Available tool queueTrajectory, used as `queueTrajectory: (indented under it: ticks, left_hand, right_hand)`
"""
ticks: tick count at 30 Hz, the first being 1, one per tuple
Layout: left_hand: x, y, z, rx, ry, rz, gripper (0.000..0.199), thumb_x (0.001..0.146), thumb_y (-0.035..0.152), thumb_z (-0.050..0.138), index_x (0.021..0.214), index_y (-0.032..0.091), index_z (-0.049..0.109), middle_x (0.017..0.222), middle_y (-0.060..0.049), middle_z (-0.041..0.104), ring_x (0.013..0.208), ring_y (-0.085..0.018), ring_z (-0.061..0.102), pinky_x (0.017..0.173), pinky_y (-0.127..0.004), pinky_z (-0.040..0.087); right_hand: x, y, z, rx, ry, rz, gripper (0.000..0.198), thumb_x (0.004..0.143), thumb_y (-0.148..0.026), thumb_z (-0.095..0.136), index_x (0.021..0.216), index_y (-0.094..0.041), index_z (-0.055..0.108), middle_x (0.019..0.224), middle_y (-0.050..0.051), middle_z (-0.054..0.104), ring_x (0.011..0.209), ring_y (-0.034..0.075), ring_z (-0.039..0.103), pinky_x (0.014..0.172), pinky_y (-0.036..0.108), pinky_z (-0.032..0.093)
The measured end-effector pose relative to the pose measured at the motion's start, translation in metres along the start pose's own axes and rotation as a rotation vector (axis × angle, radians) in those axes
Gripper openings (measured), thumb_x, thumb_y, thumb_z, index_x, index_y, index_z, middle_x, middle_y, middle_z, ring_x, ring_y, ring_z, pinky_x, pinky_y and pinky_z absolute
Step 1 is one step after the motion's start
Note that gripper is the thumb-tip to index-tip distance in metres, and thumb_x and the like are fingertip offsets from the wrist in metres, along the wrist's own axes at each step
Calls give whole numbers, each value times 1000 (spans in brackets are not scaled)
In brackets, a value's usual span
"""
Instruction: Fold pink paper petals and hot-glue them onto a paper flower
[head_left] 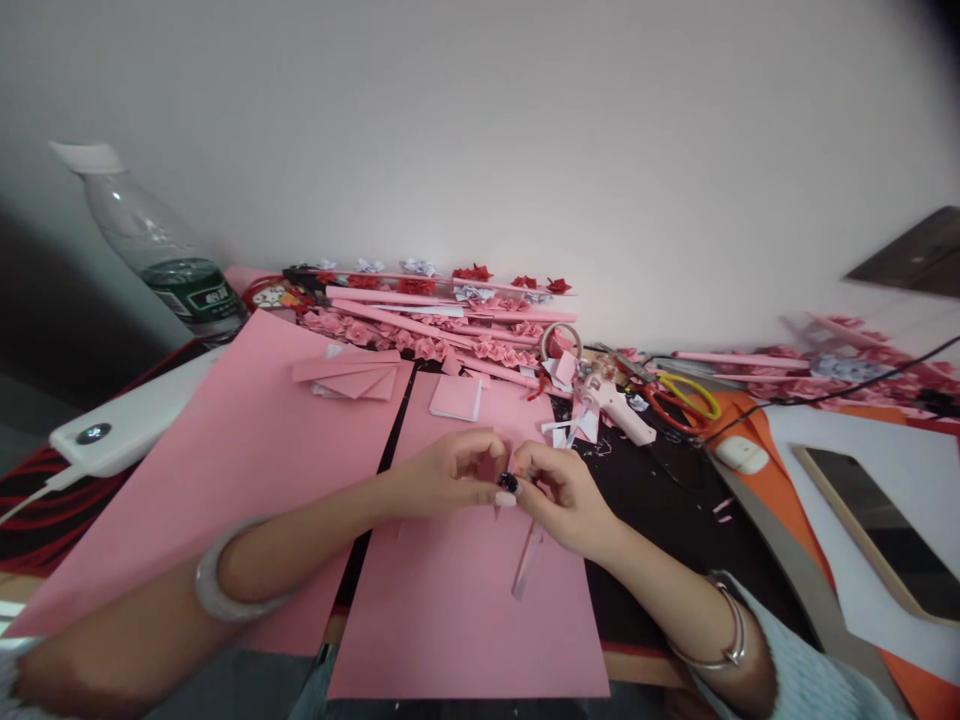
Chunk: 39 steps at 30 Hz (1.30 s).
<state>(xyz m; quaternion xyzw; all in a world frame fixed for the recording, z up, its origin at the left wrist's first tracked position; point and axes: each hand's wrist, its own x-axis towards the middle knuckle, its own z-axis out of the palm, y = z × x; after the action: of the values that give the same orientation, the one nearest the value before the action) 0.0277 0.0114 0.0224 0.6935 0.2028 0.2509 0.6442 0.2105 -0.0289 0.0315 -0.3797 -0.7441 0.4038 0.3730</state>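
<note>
My left hand (457, 475) and my right hand (566, 495) meet over a pink paper sheet (465, 630), the fingertips of both pinched together. Between them a small piece of pink paper (513, 462) shows, mostly covered by the fingers. One thumbnail looks pale and another nail dark and shiny. Below my right hand runs a narrow pink paper strip (527, 562); whether it joins the held piece I cannot tell. Just beyond the fingers lies a stack of small pink and white paper squares (456, 398).
Folded pink papers (352, 375) rest on a larger pink sheet (247, 450) at left, near a power bank (135, 410) and bottle (172, 240). Paper flowers (420, 345) line the wall. To the right are a glue gun (619, 410), scissors (686, 395) and a phone (885, 530).
</note>
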Motion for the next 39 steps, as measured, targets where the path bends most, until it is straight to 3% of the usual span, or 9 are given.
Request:
queueTrajectory:
  ticks: [7, 13, 21, 29, 39]
  left_hand:
    - [0, 3, 0, -3, -4, 21, 23, 80, 28, 62, 73, 16, 44, 80, 1, 46, 73, -11, 48, 66, -24, 40]
    - [-1, 5, -1, 259, 9, 120, 19, 79, 30, 63, 74, 16, 51, 81, -2, 55, 78, -13, 52, 73, -28, 42]
    - [-3, 6, -2, 505, 80, 298, 14, 79, 26, 63, 75, 18, 52, 83, -3, 60, 82, -15, 54, 76, -28, 43]
    - [-4, 7, -2, 540, 64, 341, 15, 81, 28, 62, 75, 18, 52, 83, -4, 60, 82, -15, 54, 75, -27, 44]
    - [-4, 7, -2, 559, 72, 368, 11, 79, 22, 63, 77, 19, 53, 85, -3, 55, 84, -15, 53, 76, -26, 44]
  right_hand:
    - [0, -1, -2, 30, -13, -20, 21, 86, -31, 47, 69, -19, 44, 59, -4, 39, 51, 9, 33, 48, 23, 26]
    - [-1, -3, -7, 75, -73, -35, 32, 91, -39, 37, 69, -18, 47, 56, -3, 42, 48, 9, 36, 48, 24, 28]
    - [-1, 0, -7, 46, -94, -21, 31, 88, -37, 39, 63, -19, 42, 50, -5, 38, 44, 8, 33, 46, 23, 26]
    - [0, -1, -8, 122, -123, -16, 33, 89, -35, 35, 61, -20, 43, 52, -3, 43, 48, 10, 42, 49, 24, 32]
    - [1, -2, -5, 2, -105, -41, 20, 82, -24, 45, 63, -19, 43, 53, -6, 33, 47, 8, 30, 46, 22, 24]
